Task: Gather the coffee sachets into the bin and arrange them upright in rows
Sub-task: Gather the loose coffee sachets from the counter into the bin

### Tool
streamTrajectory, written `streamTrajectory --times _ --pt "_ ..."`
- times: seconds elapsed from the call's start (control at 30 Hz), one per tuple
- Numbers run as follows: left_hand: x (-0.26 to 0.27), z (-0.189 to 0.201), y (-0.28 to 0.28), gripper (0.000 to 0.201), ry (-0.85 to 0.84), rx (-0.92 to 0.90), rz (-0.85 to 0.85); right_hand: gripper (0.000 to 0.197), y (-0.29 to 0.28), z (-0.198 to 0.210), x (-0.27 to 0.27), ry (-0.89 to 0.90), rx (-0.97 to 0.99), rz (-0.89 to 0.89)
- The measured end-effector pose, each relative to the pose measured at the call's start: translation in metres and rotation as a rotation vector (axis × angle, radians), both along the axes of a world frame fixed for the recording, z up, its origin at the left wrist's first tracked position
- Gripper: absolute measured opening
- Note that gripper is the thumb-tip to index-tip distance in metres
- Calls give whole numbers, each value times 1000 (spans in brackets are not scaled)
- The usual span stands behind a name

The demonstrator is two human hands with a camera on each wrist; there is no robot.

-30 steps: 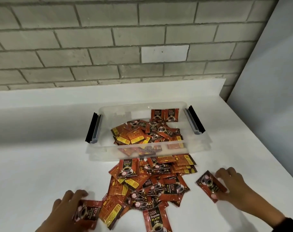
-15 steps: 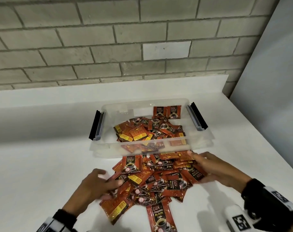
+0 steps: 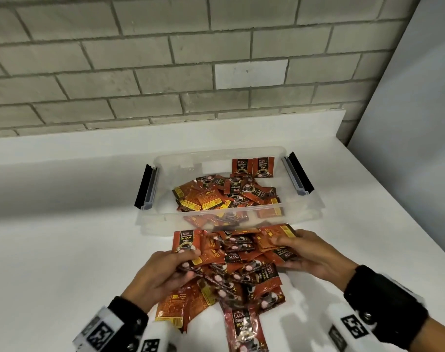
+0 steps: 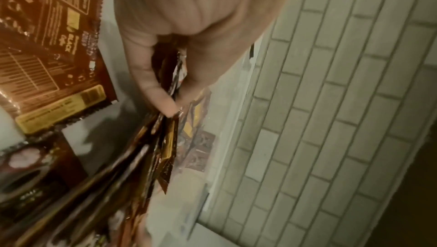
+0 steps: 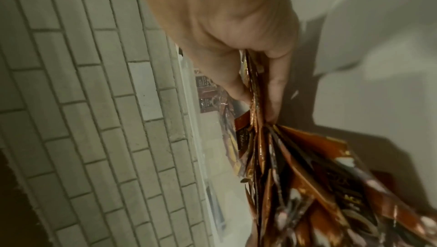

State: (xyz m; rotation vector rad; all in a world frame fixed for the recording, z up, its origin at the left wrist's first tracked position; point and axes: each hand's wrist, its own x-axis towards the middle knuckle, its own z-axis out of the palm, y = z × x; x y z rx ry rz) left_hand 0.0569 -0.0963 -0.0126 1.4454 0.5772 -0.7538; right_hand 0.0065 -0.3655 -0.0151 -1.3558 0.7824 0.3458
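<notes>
Both hands are working the sachet pile (image 3: 238, 260) from opposite sides, on the worktop (image 3: 51, 262) just in front of the bin (image 3: 165, 219).

Left hand (image 3: 163, 273): fingers are curling into the pile's left flank, thumb on top. The left wrist view is showing thumb and fingers pinching a fanned wad of sachets (image 4: 165, 138) edge-on, so it is clamped on them.

Right hand (image 3: 310, 252): fingers are wrapping the pile's right flank, thumb pressing down on the top sachets. The right wrist view is showing the same thing, thumb and fingers squeezing a thick fan of sachets (image 5: 283, 166). Clamped too.

The pile is butting up against the bin's near wall, roughly mid-worktop. The grasped sachets are standing on edge in both wrist views; the ones at the near end are lying flat. One sachet (image 3: 244, 326) is trailing toward the near edge of the worktop, flat, face up, untouched.

The bin is clear plastic with a black latch handle (image 3: 145, 186) at each end, sitting toward the back of the worktop. Loose sachets (image 3: 226, 194) are lying jumbled inside, mostly right of centre. Two sachets (image 3: 253, 168) are standing upright against the far wall, side by side.

The brick wall (image 3: 165, 59) is running behind the worktop.
</notes>
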Motion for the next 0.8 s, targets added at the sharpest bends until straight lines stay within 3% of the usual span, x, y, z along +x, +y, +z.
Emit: streamTrajectory --times 0.1,0.27,0.4,0.47,0.63,0.7,0.8 --pt "-3 13 15 45 20 -77 51 23 -11 11 -8 -11 23 -8" --pt "-10 42 35 47 -40 -148 52 39 -27 33 -19 -52 24 55" --pt "-5 77 36 79 -130 -221 -21 50 -31 67 -24 -141 66 74" --pt "6 92 27 70 -183 -239 -15 51 -27 84 -18 -192 124 87" --pt "44 117 -19 23 -271 -295 12 45 -7 108 28 -288 265 125" --pt "52 117 -31 24 -251 -333 -50 41 4 105 47 -265 262 165" --pt "52 107 -31 44 -198 -283 -105 42 8 89 57 -157 126 227"
